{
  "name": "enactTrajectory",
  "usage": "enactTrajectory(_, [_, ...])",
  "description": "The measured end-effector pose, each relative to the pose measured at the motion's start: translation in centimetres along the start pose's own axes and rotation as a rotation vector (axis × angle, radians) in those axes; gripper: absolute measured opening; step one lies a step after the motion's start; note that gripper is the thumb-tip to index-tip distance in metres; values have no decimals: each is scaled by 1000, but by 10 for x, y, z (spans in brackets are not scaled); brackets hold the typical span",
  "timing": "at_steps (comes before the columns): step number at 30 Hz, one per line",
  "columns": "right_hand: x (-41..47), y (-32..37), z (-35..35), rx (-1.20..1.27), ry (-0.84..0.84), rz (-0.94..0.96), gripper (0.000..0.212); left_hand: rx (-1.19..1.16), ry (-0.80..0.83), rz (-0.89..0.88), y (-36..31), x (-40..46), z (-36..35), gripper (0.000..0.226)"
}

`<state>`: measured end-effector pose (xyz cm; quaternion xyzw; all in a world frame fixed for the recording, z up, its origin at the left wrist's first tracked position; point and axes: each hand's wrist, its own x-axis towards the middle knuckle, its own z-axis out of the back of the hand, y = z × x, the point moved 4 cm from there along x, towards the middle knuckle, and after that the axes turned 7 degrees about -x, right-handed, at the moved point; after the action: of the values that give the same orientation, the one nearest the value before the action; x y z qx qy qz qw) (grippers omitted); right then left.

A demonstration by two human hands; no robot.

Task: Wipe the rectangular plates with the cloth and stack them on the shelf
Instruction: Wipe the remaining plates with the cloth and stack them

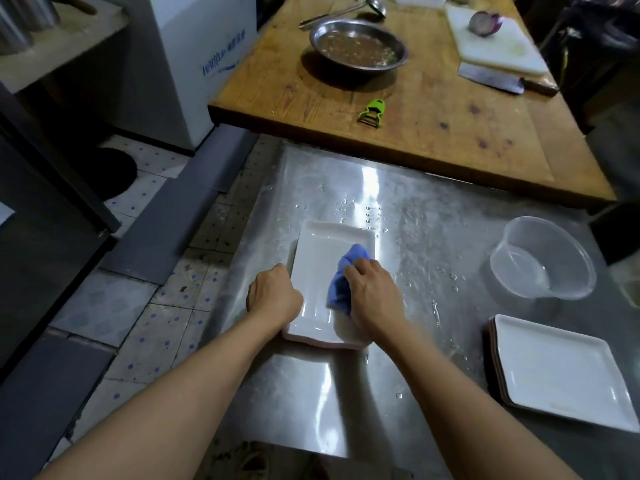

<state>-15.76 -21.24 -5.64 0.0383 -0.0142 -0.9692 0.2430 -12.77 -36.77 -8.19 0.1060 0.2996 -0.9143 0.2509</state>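
A white rectangular plate (320, 268) lies on the wet steel counter (433, 244), near its left edge. My left hand (273, 294) grips the plate's left rim and holds it down. My right hand (372, 294) grips a bunched blue cloth (344, 277) and presses it onto the plate's inner surface at the right side. A stack of several white rectangular plates (557, 372) sits at the counter's right front.
A clear plastic bowl (540, 259) stands on the counter at the right. Behind is a wooden table (433, 109) with a metal basin (358, 46), green peeler (373, 112), cleaver (491, 77), white cutting board (498, 46) and half onion (485, 22). Tiled floor lies to the left.
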Motion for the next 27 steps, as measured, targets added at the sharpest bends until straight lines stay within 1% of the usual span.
enactTrajectory(3, [-24, 11, 1, 2, 41, 11, 32, 7, -12, -1, -1, 1, 1, 18])
enactTrajectory(6, [-42, 20, 3, 31, 75, -2, 27, 13, -24, -3, -3, 0, 2, 19])
enactTrajectory(9, [-55, 27, 5, 155, 133, -46, 22, 26, -29, 7, -2, 0, 3, 21])
enactTrajectory(11, [-59, 29, 5, 261, 155, -77, 23, 27, -27, 4, -2, -1, 5, 23])
enactTrajectory(14, [-58, 38, 6, 346, 137, -71, 26, -1, -8, -22, -2, -4, 10, 21])
enactTrajectory(17, [-55, 59, 6, 452, 71, 1, 27, -92, 17, -42, 1, -7, 14, 4])
enactTrajectory(18, [-55, 65, 5, 469, 58, 18, 31, -126, 15, -35, 2, -7, 15, 12])
enactTrajectory(20, [-58, 70, 1, 447, 56, 33, 39, -165, 10, -30, 4, -8, 16, 22])
enactTrajectory(22, [-63, 64, -1, 421, 67, 26, 42, -171, 6, -35, 4, -10, 15, 21])
enactTrajectory(25, [-72, 43, 0, 395, 47, -76, 30, -176, -1, -19, 6, -12, 14, 20])
enactTrajectory(27, [-76, 31, -1, 314, 52, -133, 26, -169, -13, -15, 5, -13, 16, 22])
